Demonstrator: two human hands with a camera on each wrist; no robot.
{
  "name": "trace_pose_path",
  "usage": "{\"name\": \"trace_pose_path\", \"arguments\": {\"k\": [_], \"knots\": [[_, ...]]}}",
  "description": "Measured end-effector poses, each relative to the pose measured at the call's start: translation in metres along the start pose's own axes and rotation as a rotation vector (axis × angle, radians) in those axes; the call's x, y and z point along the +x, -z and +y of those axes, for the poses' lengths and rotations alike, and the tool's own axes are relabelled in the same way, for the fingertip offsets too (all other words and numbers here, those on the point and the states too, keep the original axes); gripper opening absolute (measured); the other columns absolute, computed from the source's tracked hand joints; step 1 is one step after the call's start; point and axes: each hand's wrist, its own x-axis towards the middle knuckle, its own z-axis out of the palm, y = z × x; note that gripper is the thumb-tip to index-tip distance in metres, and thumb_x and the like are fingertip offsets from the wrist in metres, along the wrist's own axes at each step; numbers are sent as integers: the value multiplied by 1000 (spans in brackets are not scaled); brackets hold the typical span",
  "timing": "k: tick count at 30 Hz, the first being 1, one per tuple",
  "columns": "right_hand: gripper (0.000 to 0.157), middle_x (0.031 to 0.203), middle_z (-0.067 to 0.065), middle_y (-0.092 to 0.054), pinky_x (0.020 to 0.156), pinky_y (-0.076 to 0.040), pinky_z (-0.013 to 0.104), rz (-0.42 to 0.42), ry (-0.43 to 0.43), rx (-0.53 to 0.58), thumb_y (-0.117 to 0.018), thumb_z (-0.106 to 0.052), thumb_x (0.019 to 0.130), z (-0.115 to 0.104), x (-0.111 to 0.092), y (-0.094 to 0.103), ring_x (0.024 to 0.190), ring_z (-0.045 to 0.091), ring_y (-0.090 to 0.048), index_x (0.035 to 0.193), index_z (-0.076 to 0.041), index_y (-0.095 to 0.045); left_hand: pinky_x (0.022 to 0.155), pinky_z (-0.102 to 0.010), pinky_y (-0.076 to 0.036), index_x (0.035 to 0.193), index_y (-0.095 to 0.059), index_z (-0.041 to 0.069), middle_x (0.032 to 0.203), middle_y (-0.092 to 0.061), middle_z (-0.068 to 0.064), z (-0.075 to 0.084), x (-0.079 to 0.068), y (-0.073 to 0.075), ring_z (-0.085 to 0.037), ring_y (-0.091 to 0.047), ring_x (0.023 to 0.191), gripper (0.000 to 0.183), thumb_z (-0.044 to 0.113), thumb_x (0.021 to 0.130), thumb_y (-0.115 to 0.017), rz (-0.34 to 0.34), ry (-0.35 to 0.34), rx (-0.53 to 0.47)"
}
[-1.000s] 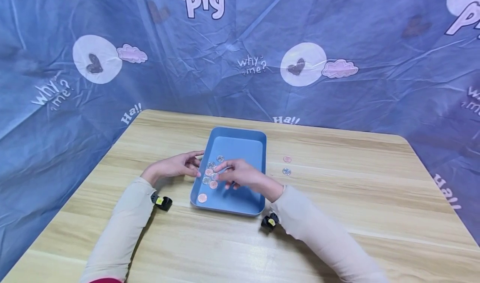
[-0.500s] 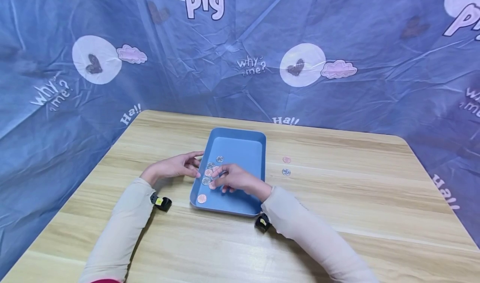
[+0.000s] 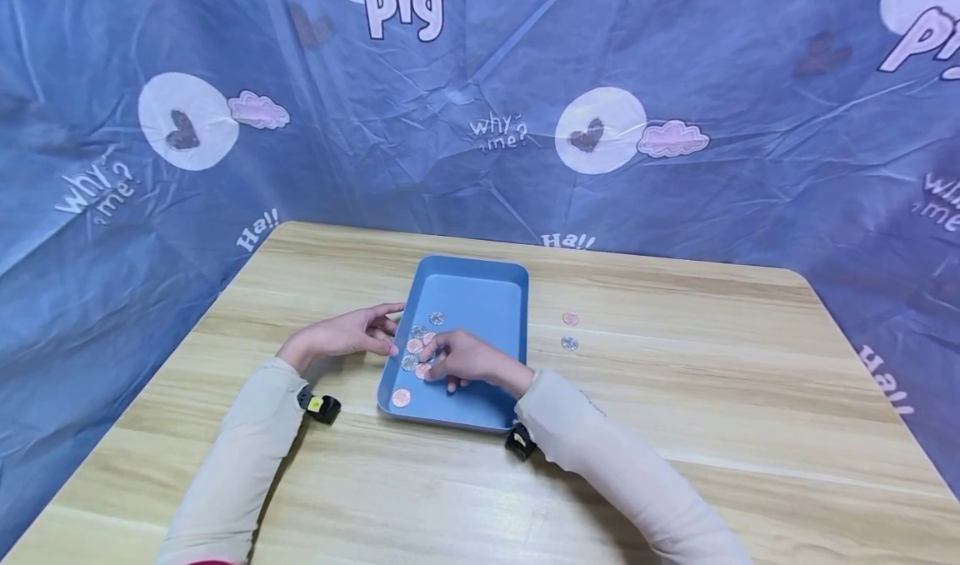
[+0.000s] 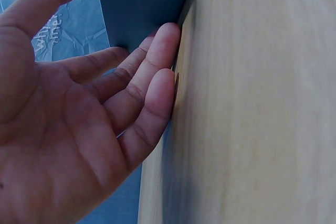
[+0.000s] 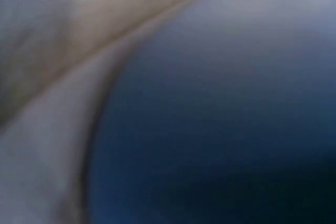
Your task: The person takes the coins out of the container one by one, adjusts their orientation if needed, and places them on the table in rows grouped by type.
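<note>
A blue tray (image 3: pixel 480 298) lies on the wooden table, with several silver and copper-coloured coins along its left side. My left hand (image 3: pixel 341 334) is at the tray's left wall, fingertips against the outside and thumb near the rim. In the left wrist view the left fingers (image 4: pixel 163 45) lie loosely bent along the dark tray wall (image 4: pixel 142 3). Inside the tray my right hand (image 3: pixel 472 358) bends over the coins. Its thumb tip is at a copper-coloured coin (image 3: pixel 422 372), and a gap shows between thumb and index finger. The right wrist view is blurred.
Two coins lie on the table right of the tray: a copper-coloured coin (image 3: pixel 571 318) and a silver coin (image 3: pixel 570 343). One copper-coloured coin (image 3: pixel 401 397) sits apart in the tray's near left corner. A printed blue cloth (image 3: pixel 420 132) hangs behind the table (image 3: pixel 675 365).
My right hand has shifted slightly toward the near left over the coins, its thumb now at a lower copper-coloured coin. My left hand stays at the tray's wall.
</note>
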Motion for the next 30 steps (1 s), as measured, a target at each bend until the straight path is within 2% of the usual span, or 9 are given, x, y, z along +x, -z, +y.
{"name": "trace_pose_path", "arguments": {"k": [8, 17, 24, 30], "knots": [[23, 57, 0, -49, 38, -36, 19, -11, 43, -101, -72, -8, 84, -2, 0, -1, 40, 9, -51, 106, -9, -67, 103, -43, -44, 154, -11, 3, 131, -52, -26, -2, -1, 1, -21, -62, 106, 88, 21, 90, -68, 10, 0, 4], [22, 60, 0, -49, 39, -38, 19, -21, 84, -193, -69, -3, 85, 1, 0, -1, 39, 9, -49, 105, -9, -68, 99, -37, -46, 154, -11, 2, 131, -51, -27, -1, -1, -1, -22, -61, 107, 88, 21, 90, -68, 7, -9, -7], [18, 58, -1, -51, 41, -40, 18, -22, 99, -203, -68, -1, 85, 0, -2, -3, 38, 8, -49, 101, -8, -68, 99, -36, -47, 154, -10, 1, 132, -50, -28, -2, -1, -2, -22, -61, 107, 90, 21, 89, -69, 3, -7, -19], [17, 57, 0, -52, 42, -39, 18, -19, 100, -201, -67, 0, 86, -2, -4, -3, 38, 8, -49, 102, -6, -68, 96, -30, -47, 154, -10, 1, 132, -50, -27, -1, -1, -3, -22, -61, 107, 89, 20, 90, -68, 6, -9, -15]]}}
